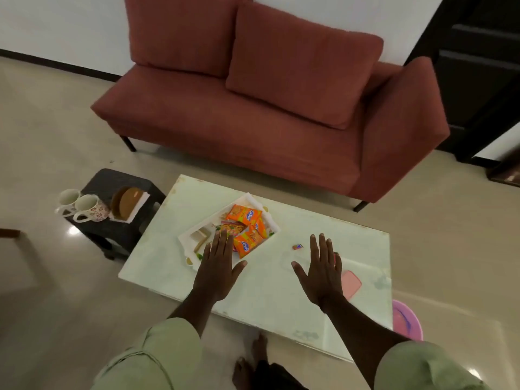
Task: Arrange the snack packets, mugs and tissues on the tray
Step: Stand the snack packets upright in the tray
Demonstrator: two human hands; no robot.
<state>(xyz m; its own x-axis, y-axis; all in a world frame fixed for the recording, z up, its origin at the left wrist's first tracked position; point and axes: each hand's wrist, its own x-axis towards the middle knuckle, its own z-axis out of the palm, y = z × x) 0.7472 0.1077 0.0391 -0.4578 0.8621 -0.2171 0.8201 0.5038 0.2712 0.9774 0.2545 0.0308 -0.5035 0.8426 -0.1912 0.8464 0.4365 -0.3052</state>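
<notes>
1. Hovering flat and empty above the pale glass-topped counter (281, 291): left hand (216, 266) with fingers spread, fingertips over the near edge of the white rectangular tray (253, 199); right hand (322, 270) likewise spread and holding nothing, well to the right of the tray.
2. Lying on the tray already: glossy orange crinkled snack packets (247, 226), overlapping one another in a loose heap.
3. Standing off the counter, on the small dark woven stool (112, 181) to the left: two white floral ceramic mugs (84, 206), touching side by side near the stool's edge, and beside them a stack of white paper tissues (140, 205) under a round brown disc (128, 204).
4. Likely risks: nudging a mug off the stool's edge when reaching across; slick packets sliding and crowding out space for mugs; thin tissues scattering once the disc comes off.
5. Resting loose on the counter between the hands: a small sweet wrapper (297, 246), easily brushed off.
</notes>
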